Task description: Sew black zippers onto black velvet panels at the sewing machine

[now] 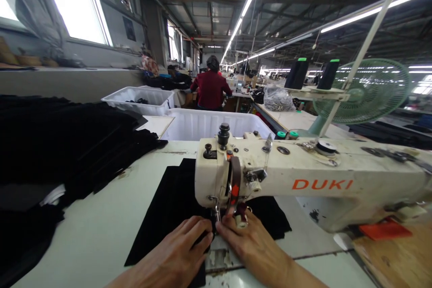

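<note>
Black fabric (pixel 165 209) lies flat under the head of a cream sewing machine (pixel 280 175) and shows again to the right of the needle area. My left hand (pixel 184 247) presses on the fabric just left of the presser foot (pixel 218 216), its fingers bent and close together. On the other side of the foot, my right hand (pixel 251 243) rests low, thumb and fingertips by the needle area. Its fingertips are partly hidden by the machine parts, so what they pinch, if anything, cannot be made out.
A large pile of black fabric (pixel 67 144) covers the table's left side. White bins (pixel 216 123) stand behind the machine. Thread cones (pixel 296 74) and a green fan (pixel 364 92) are at the right. A person in dark red (pixel 211 87) sits ahead, facing away.
</note>
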`<state>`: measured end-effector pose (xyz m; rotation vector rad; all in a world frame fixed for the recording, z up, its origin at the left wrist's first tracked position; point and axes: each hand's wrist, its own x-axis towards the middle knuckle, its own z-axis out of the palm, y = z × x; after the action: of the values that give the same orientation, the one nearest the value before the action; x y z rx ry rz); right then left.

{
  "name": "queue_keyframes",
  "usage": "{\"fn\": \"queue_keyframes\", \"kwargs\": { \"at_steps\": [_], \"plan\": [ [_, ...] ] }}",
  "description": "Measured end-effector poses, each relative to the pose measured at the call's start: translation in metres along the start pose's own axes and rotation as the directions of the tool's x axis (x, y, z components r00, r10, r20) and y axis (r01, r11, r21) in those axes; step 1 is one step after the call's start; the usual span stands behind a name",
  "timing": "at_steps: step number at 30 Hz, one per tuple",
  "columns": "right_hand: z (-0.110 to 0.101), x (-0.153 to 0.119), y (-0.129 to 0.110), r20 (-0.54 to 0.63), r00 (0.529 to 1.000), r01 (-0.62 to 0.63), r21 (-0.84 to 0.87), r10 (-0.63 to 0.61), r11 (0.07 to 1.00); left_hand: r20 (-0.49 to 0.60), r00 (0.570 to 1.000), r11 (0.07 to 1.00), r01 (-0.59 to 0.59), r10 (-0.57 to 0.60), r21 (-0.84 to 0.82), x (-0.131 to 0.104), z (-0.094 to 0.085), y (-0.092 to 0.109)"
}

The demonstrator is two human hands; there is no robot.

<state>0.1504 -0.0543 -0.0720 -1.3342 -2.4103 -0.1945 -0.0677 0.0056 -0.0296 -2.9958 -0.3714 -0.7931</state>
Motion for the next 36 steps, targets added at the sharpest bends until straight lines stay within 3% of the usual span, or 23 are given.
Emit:
{"fn": "queue_keyframes", "kwargs": {
  "at_steps": [2,8,13,27,32,36],
  "plan": [
    [0.002,-0.001,0.0,-0.021,0.999,-0.025,0.027,0.025,0.999,-0.016,1.0,1.0,-0.004,0.004,-0.002,0.001,0.0,0.0],
    [0.013,0.005,-0.002,-0.226,0.962,-0.141,0.074,0.155,0.987,-0.032,0.994,0.992,-0.105,0.107,0.073,-0.005,0.009,-0.006],
    [0.012,0.008,-0.003,-0.201,0.971,-0.118,0.057,0.127,0.991,-0.026,0.996,0.992,-0.085,0.088,0.091,-0.009,0.011,-0.007],
    [0.016,0.01,-0.002,-0.291,0.947,-0.12,0.069,0.135,0.99,0.014,0.978,0.961,-0.206,0.207,0.185,-0.007,0.011,-0.011],
    [0.018,0.012,0.001,-0.372,0.921,-0.094,0.069,0.113,0.993,0.006,0.985,0.97,-0.172,0.174,0.17,-0.004,0.01,-0.011],
    [0.018,0.013,0.005,-0.341,0.931,-0.109,0.076,0.128,0.991,-0.007,0.99,0.983,-0.139,0.141,0.12,-0.007,0.013,-0.014]
  ]
}}
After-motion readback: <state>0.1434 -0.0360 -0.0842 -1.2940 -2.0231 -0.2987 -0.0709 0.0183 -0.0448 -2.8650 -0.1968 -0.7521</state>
